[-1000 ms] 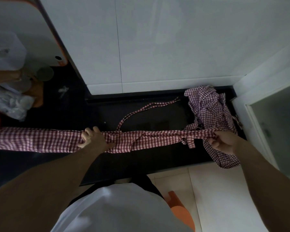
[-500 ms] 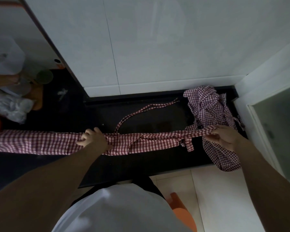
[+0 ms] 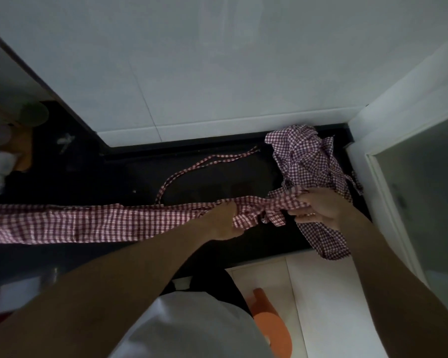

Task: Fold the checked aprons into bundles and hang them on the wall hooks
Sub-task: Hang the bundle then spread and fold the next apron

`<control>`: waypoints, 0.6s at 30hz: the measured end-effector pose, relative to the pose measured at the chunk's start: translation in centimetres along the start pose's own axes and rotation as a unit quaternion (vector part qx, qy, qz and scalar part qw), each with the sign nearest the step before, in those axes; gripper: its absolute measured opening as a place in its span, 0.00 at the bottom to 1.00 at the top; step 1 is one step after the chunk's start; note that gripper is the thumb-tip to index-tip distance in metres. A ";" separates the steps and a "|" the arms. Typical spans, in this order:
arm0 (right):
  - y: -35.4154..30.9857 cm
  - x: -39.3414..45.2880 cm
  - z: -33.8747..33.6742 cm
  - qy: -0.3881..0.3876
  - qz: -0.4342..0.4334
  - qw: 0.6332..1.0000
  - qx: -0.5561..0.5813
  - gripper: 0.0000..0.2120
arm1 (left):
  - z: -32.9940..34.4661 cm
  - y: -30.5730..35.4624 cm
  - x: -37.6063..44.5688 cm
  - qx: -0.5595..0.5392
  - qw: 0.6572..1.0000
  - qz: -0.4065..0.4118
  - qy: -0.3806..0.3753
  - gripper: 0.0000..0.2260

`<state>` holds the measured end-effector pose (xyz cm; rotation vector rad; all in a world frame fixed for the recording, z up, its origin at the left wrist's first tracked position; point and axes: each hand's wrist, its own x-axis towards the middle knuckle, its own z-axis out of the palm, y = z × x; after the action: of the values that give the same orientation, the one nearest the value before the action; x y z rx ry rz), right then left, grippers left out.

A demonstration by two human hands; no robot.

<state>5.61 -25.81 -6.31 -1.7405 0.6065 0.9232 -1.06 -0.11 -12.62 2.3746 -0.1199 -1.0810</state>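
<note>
On the dark counter (image 3: 150, 254), the long folded apron (image 3: 88, 223) is being gathered at its right end, gripped by the left hand (image 3: 224, 223) and pinched by the right hand (image 3: 318, 206), bundling being judged next, beside a second crumpled apron (image 3: 311, 161).

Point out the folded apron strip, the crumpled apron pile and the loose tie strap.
folded apron strip (image 3: 93, 223), head view, flat middle of the band.
crumpled apron pile (image 3: 308, 158), head view, bunched top.
loose tie strap (image 3: 192, 169), head view, curved middle.
</note>
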 end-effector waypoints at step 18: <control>0.8 0.6 3.0 -0.066 -0.066 0.978 0.186 0.10 | 0.4 0.1 2.3 0.086 0.977 0.047 0.191 0.16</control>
<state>4.46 -23.29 -7.77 -1.3550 0.5314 0.7694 0.23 -1.00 -14.32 2.6557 -0.1931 -0.5759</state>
